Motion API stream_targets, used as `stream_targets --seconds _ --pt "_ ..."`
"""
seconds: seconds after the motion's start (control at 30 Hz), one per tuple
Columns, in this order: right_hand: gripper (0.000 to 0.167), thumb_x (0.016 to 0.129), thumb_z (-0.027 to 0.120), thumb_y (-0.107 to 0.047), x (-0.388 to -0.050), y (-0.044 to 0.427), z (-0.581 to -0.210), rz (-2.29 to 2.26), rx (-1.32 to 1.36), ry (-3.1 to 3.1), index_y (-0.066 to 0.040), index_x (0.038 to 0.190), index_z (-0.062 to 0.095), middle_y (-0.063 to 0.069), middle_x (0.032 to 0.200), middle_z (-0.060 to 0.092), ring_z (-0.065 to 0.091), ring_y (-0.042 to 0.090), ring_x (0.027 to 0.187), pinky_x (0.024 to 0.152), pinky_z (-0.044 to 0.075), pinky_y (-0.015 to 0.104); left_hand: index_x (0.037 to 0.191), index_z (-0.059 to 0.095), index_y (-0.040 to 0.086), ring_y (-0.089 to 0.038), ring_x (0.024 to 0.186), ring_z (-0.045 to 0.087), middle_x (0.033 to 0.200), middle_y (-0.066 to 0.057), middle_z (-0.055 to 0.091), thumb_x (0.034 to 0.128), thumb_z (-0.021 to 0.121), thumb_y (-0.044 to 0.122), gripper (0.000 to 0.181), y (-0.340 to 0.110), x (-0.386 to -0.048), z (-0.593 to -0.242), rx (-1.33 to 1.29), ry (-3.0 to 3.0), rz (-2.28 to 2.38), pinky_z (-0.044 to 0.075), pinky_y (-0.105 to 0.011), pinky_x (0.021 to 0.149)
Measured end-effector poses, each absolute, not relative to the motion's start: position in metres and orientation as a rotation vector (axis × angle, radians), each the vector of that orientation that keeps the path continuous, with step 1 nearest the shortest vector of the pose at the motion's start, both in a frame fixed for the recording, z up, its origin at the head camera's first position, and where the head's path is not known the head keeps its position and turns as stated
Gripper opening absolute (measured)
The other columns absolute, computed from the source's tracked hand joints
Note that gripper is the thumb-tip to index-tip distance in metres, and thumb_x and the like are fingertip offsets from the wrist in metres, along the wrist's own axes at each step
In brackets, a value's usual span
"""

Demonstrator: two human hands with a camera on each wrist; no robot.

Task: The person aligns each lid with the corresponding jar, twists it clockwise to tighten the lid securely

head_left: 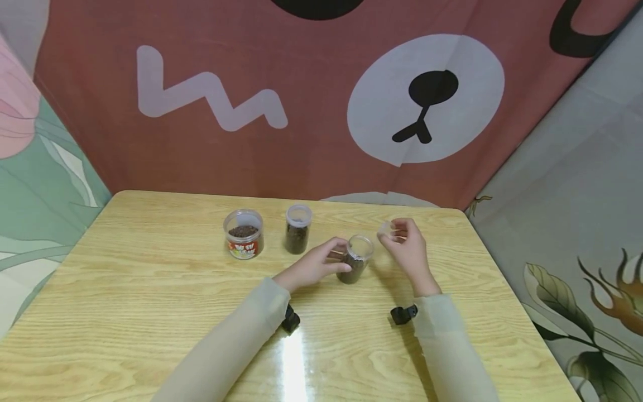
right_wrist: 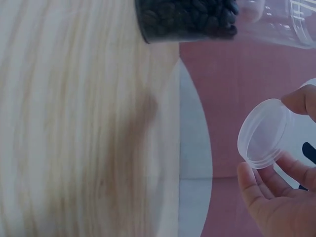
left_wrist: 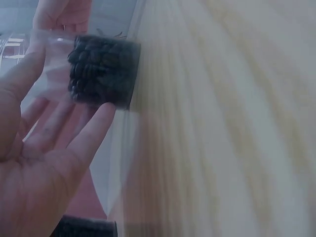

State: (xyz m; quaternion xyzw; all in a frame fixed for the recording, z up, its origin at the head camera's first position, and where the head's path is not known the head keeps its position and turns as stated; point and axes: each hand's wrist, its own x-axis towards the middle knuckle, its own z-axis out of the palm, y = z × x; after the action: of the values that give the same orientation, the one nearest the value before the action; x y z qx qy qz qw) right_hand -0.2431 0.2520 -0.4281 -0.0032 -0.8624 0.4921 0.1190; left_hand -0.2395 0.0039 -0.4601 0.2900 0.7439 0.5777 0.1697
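My left hand (head_left: 313, 267) holds a clear jar (head_left: 358, 265) by its side, fingers and thumb around it. Its mouth is uncovered, and dark beans (left_wrist: 102, 71) fill the lower part. To the right of the jar and apart from it, my right hand (head_left: 409, 251) pinches a translucent round lid (right_wrist: 261, 133) between thumb and fingers. The lid is tilted and hangs above the table in the right wrist view.
Left of my hands, a second slim jar (head_left: 297, 234) with dark contents stands on the wooden table (head_left: 150, 290). A wider tub (head_left: 243, 245) with a red label and brown contents stands farther left. Behind the table hangs a printed cloth (head_left: 251, 156).
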Motion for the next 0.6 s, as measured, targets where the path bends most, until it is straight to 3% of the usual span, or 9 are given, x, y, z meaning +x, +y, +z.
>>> stream_targets --seconds 0.2,0.4,0.6 --pt "0.048 0.092 0.074 -0.024 -0.241 0.242 -0.421 1.497 -0.013 -2.453 -0.005 0.131 0.053 0.012 0.124 0.058 0.058 0.024 0.108 0.096 0.050 0.036 0.144 0.048 0.005 -0.028 0.130 0.055 0.140 -0.009 0.056 0.0988 0.068 0.016 0.051 -0.008 -0.238 -0.462 0.853 2.079 1.631 0.048 -0.037 0.106" --pt "0.044 0.095 0.069 -0.017 -0.238 0.232 -0.415 1.552 0.077 -2.411 -0.009 0.136 0.059 0.015 0.128 0.057 0.058 0.027 0.110 0.099 0.049 0.041 0.144 0.048 0.005 -0.030 0.130 0.055 0.140 -0.011 0.057 0.0974 0.069 0.011 0.051 -0.021 -0.233 -0.457 0.885 2.065 1.610 0.047 -0.037 0.107" --pt "0.042 0.095 0.067 -0.008 -0.235 0.222 -0.409 1.660 0.106 -2.364 -0.001 0.135 0.057 0.016 0.127 0.056 0.057 0.024 0.109 0.097 0.050 0.034 0.144 0.048 0.002 -0.028 0.128 0.057 0.138 -0.010 0.060 0.0967 0.069 0.011 0.053 -0.030 -0.231 -0.457 0.921 2.058 1.602 0.048 -0.037 0.106"
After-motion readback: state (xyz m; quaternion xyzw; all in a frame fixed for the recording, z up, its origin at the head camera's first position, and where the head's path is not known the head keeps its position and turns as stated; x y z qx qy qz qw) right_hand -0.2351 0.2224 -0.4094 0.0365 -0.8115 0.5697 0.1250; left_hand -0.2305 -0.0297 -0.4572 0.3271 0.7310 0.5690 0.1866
